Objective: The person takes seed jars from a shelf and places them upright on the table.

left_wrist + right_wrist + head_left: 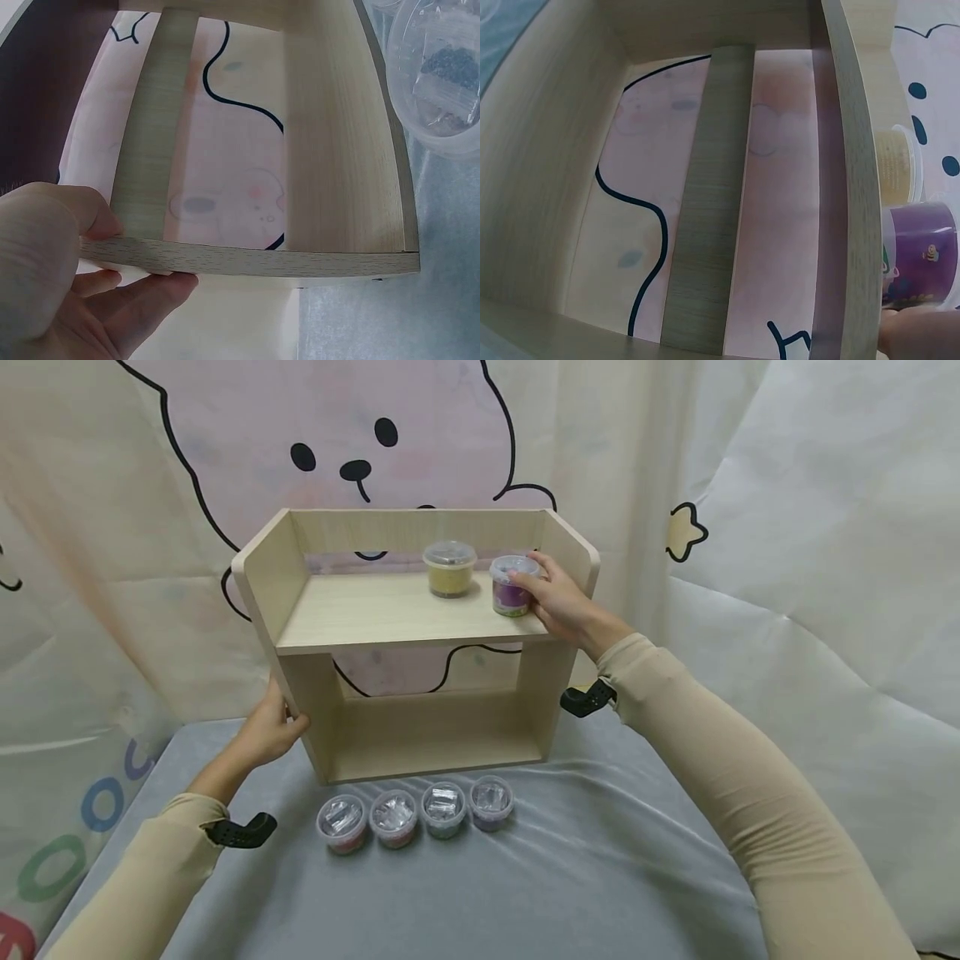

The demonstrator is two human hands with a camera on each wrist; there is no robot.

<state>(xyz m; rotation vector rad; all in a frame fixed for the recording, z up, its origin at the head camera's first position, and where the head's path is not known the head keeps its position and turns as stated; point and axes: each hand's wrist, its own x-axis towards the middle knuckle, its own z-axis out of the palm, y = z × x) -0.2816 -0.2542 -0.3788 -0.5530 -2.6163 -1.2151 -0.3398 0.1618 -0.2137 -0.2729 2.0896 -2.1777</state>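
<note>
My right hand grips a small clear-lidded tub with a purple label on the upper shelf's right part. In the right wrist view the purple tub stands beside a yellow tub, with only part of the hand showing. That yellow tub sits on the same board, a little left of the purple one. With thumb and fingers on either side, my left hand holds the left side panel of the pale wooden shelf. The left wrist view shows the left hand pinching the panel's edge.
Several clear-lidded tubs, among them one at the left end and one at the right end, stand in a row before the shelf. A grey-blue cloth covers the table. Behind hangs a curtain with a printed cartoon animal.
</note>
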